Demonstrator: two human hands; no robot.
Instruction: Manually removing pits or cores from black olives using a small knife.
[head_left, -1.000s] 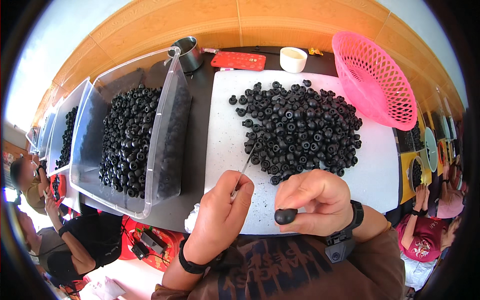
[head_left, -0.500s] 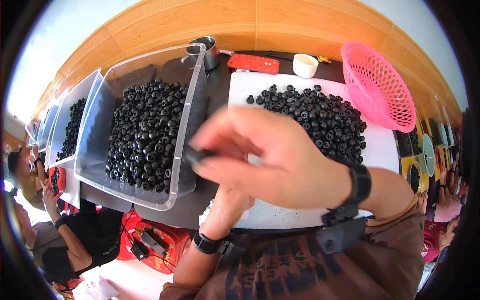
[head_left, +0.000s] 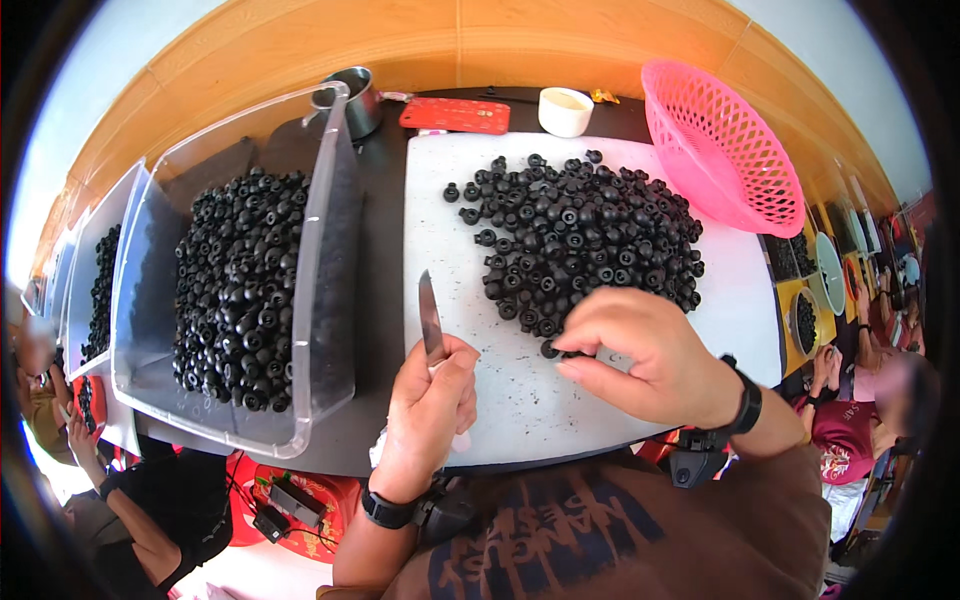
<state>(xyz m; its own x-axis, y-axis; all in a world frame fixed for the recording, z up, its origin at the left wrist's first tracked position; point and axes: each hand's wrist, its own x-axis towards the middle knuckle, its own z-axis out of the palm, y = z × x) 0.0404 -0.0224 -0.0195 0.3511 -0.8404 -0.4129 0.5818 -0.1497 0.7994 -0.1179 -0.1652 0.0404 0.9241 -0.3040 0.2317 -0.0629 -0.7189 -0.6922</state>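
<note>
My left hand (head_left: 432,400) is closed around the handle of a knife (head_left: 430,315), its blade pointing up and away over the white board (head_left: 440,230). My right hand (head_left: 640,355) is at the near edge of a pile of small black knob-shaped rubber pieces (head_left: 600,230). Its thumb and forefinger pinch one black rubber piece (head_left: 550,349). To the left stands a clear plastic bin (head_left: 325,230) holding many more such pieces.
A pink basket (head_left: 690,130) leans at the board's far right corner. Behind the board are a white cup (head_left: 565,112), a red flat case (head_left: 455,115) and a metal mug (head_left: 362,105). Other people work at both sides; a red stool (head_left: 320,490) stands at lower left.
My right hand has moved from beside the bin, where it held a dark piece, rightward to the pile. My left hand and the knife now show. The view has shifted to the right.
</note>
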